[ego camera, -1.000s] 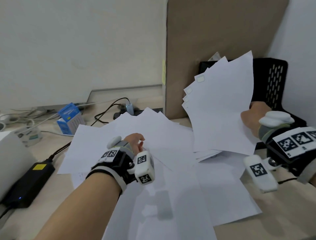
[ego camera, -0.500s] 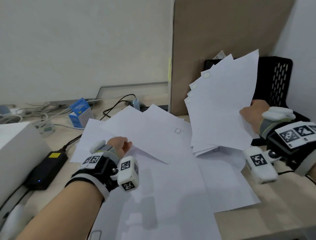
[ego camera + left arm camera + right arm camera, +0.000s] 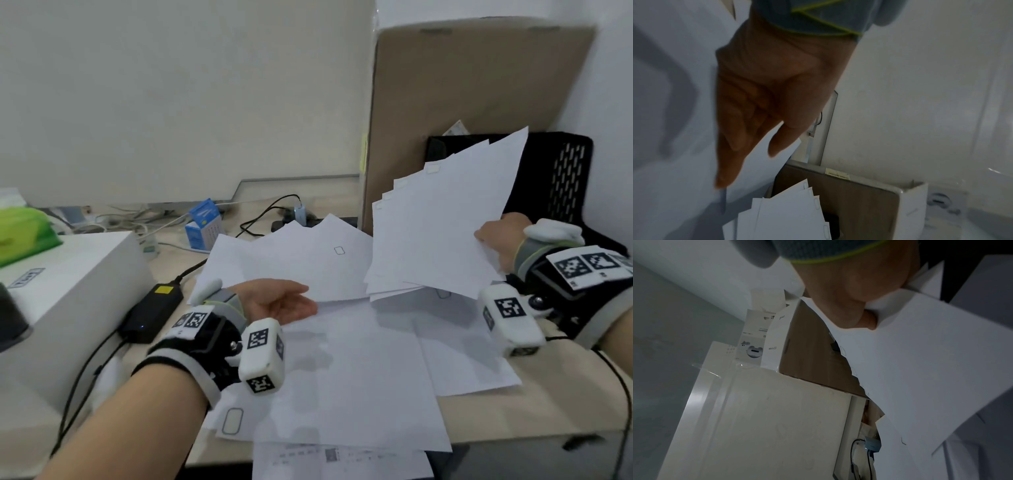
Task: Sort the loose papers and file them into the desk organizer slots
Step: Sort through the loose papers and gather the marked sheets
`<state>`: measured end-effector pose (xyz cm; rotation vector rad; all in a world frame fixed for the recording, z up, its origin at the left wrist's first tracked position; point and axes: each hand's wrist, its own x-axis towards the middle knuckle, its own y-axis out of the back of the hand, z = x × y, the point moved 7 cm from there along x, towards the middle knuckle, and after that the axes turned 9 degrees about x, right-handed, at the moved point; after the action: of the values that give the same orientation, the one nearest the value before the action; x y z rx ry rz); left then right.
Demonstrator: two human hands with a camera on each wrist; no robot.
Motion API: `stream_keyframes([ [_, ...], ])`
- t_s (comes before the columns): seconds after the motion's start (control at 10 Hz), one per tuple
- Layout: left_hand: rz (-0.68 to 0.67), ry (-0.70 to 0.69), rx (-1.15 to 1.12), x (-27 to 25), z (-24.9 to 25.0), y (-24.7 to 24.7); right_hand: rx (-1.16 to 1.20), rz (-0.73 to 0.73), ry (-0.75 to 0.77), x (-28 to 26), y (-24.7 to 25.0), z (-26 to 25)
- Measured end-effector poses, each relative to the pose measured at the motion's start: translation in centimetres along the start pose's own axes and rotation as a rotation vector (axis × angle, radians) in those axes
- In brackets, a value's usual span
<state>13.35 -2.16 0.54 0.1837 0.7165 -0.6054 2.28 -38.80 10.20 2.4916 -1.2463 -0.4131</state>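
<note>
Several loose white sheets (image 3: pixel 359 377) lie overlapping across the desk. My left hand (image 3: pixel 284 303) is turned palm up at their left side. It pinches the near edge of one sheet (image 3: pixel 308 260) between thumb and fingers, and that edge is lifted. In the left wrist view the sheet (image 3: pixel 764 155) passes between thumb and fingers (image 3: pixel 729 162). My right hand (image 3: pixel 496 236) grips a fanned stack of papers (image 3: pixel 442 226) by its right edge, held upright in front of the black mesh organizer (image 3: pixel 561 171). In the right wrist view the thumb pinches the stack (image 3: pixel 931 361).
A tall brown board (image 3: pixel 462 102) leans behind the organizer. A white box (image 3: pixel 68 281), a black power adapter (image 3: pixel 154 311) with cables and a small blue carton (image 3: pixel 203 222) stand to the left. A printed sheet (image 3: pixel 342 459) hangs over the desk's front edge.
My left hand drew back to the left, took hold of a sheet and turned palm up, raising the sheet's edge. The right hand keeps the fanned stack raised.
</note>
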Motion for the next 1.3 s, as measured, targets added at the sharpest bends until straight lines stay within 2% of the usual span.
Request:
stream_keyframes([
  [0.1, 0.083, 0.046, 0.306, -2.1, -0.5, 1.0, 0.023, -0.010, 0.003, -0.3, 0.2, 0.0],
  [0.2, 0.466, -0.043, 0.231, -1.7, -0.2, 6.3, 0.028, -0.011, -0.002, -0.3, -0.5, 0.4],
  [0.3, 0.640, -0.101, 0.201, -0.7, -0.8, 9.4, -0.030, -0.026, 0.010, -0.4, -1.0, 0.6],
  [0.5, 0.560, -0.112, 0.222, 1.8, -0.9, 7.5, -0.144, 0.000, 0.057, -1.1, -2.8, 1.1],
  [0.6, 0.536, -0.103, 0.267, 2.8, -0.5, 6.1, -0.108, -0.040, 0.020, -0.6, -3.6, 2.3],
  [0.7, 0.447, -0.121, 0.181, 3.9, -0.9, 5.0, -0.096, -0.042, 0.029, -0.5, -4.1, 2.8],
  [0.8, 0.433, -0.116, 0.125, 3.8, -1.0, 5.5, -0.043, -0.025, 0.049, -0.7, -4.4, 2.8],
  [0.9, 0.509, -0.150, 0.023, 2.6, -0.4, 8.0, 0.044, -0.035, 0.061, -0.7, -4.7, 2.5],
  [1.0, 0.537, -0.213, -0.043, 1.2, 0.2, 10.2, 0.139, -0.085, 0.097, -1.2, -5.4, 1.9],
  [1.1, 0.426, -0.307, 0.015, 0.4, 1.4, 10.8, 0.257, -0.202, 0.179, -2.6, -6.8, 0.7],
  [1.2, 0.293, -0.392, 0.161, -0.7, 3.1, 8.9, 0.299, -0.342, 0.241, -4.2, -8.4, -0.3],
  [1.3, 0.198, -0.479, 0.184, -1.5, 4.5, 6.4, 0.323, -0.427, 0.273, -5.8, -9.6, -0.8],
])
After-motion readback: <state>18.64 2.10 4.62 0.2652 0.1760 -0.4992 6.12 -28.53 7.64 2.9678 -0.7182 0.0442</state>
